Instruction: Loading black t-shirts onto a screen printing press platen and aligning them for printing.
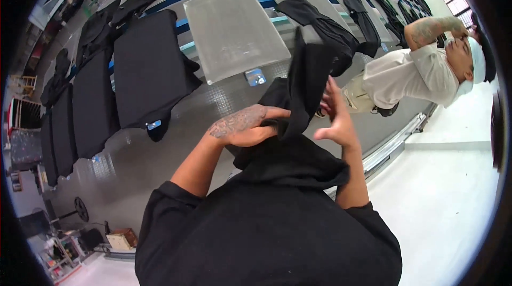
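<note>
A black garment (pixel 309 83) hangs folded and partly blurred in front of me. My left hand (pixel 248 126), tattooed on its back, pinches the garment's lower part between thumb and fingers. Just to the right, my right hand (pixel 340 121) is spread, its thumb held away from the fingers. Those fingertips reach the garment's edge and are partly hidden behind it. More bunched black cloth (pixel 293 163) lies below my hands, against my chest and right forearm; whether it belongs to the same garment I cannot tell.
Beyond my hands stands a bare grey flat board (pixel 234 33). To its left, black garments (pixel 146 67) are stretched over similar boards; another black garment (pixel 314 17) lies crumpled to the right. A person (pixel 410 75) in a light shirt stands at the right, one arm raised.
</note>
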Available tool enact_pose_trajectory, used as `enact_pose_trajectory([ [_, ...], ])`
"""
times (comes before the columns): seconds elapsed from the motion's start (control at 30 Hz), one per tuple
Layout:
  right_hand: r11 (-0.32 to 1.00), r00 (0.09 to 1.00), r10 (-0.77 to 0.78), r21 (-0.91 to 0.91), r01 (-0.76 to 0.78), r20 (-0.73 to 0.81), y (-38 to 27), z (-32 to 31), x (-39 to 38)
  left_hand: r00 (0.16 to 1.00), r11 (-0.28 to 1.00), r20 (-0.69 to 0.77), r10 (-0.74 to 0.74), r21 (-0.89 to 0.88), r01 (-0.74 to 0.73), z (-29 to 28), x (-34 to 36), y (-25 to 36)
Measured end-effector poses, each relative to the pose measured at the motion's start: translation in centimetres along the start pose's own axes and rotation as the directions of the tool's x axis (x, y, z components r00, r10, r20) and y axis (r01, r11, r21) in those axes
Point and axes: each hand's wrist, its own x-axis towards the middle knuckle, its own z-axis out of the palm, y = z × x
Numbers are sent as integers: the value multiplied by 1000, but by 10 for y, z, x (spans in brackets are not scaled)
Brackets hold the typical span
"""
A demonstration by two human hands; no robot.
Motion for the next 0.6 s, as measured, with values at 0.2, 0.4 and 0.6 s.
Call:
enact_pose_trajectory([
  [0.2,994,968,105,-11,-111,-226,36,-29,11,761,972,-638,119,-81,-220,-16,-10,-25],
  [0.4,841,758,291,534,89,-584,30,-139,10,267,993,-957,113,99,-63,-47,-38,-32],
  [0.6,925,740,361,118,-361,-567,24,-226,10,149,987,-976,158,156,-27,-33,-31,-19],
])
